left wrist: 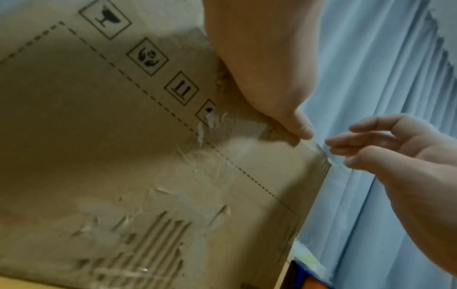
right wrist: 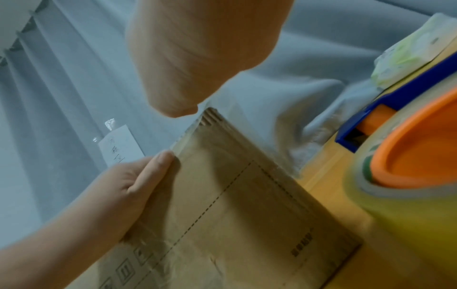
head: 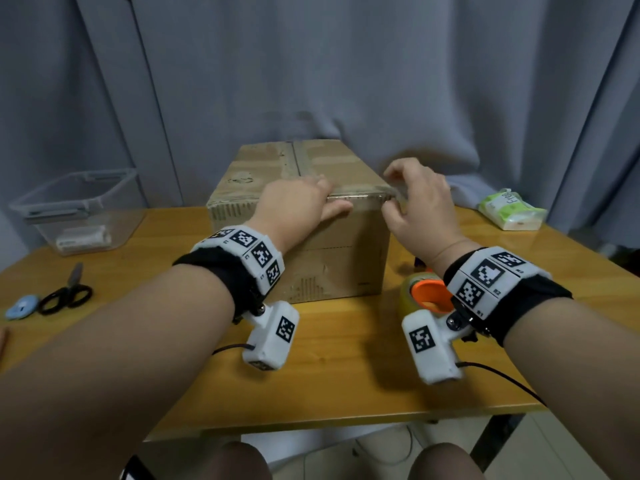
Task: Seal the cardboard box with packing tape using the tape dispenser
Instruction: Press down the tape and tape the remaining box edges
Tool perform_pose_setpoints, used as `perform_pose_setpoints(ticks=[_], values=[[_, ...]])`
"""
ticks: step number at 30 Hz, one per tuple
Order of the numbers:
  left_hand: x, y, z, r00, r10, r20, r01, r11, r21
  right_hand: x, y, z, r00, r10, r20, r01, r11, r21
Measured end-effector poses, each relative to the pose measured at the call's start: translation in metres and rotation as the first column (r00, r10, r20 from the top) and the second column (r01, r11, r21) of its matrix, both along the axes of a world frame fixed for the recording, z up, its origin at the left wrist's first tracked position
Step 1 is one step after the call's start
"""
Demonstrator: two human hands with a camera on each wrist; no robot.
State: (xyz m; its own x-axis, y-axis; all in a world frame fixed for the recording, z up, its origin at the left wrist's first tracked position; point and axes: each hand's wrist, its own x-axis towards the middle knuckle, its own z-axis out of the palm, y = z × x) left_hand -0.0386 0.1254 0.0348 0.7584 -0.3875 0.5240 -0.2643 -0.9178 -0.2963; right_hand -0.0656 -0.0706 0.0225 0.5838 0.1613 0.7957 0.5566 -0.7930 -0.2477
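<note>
Hands: both are up at the near top edge of the cardboard box [head: 304, 237].
Left hand [head: 294, 204]: lies flat on the box top, fingers straight, thumb pressed down over the front edge onto the clear packing tape [head: 360, 197]; it grips nothing.
Right hand [head: 419, 199]: hovers at the near right top corner of the box, fingers loosely curled and spread; whether the fingertips touch the tape end there, I cannot tell.
Cardboard box: stands closed in the middle of the wooden table [head: 329, 368], a glossy strip of tape along its near top edge.
Tape dispenser [head: 424, 297]: blue and orange, with a yellowish roll, on the table just right of the box, below the right wrist.
Left side: scissors [head: 65, 294] and a clear plastic container [head: 81, 211].
Right side: a pack of tissues [head: 509, 209] near the grey curtain [head: 346, 64].
</note>
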Motion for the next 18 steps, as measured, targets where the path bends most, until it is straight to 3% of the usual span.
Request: perform_pose_setpoints(ticks=[6,11,18], values=[[0.001,0.003,0.009,0.991,-0.015,-0.135,0.010,0.999,-0.041,-0.002,-0.018,-0.007,0.979,0.050,-0.197,-0.028,0.993,0.114],[0.004,-0.022,0.021,0.955,-0.198,-0.221,0.145,0.961,-0.236,0.000,-0.017,-0.012,0.931,0.144,-0.335,-0.073,0.973,0.218],[0.011,-0.025,0.004,0.989,-0.093,-0.118,0.093,0.996,-0.012,0.004,-0.021,-0.022,0.929,0.102,-0.356,-0.057,0.989,0.136]])
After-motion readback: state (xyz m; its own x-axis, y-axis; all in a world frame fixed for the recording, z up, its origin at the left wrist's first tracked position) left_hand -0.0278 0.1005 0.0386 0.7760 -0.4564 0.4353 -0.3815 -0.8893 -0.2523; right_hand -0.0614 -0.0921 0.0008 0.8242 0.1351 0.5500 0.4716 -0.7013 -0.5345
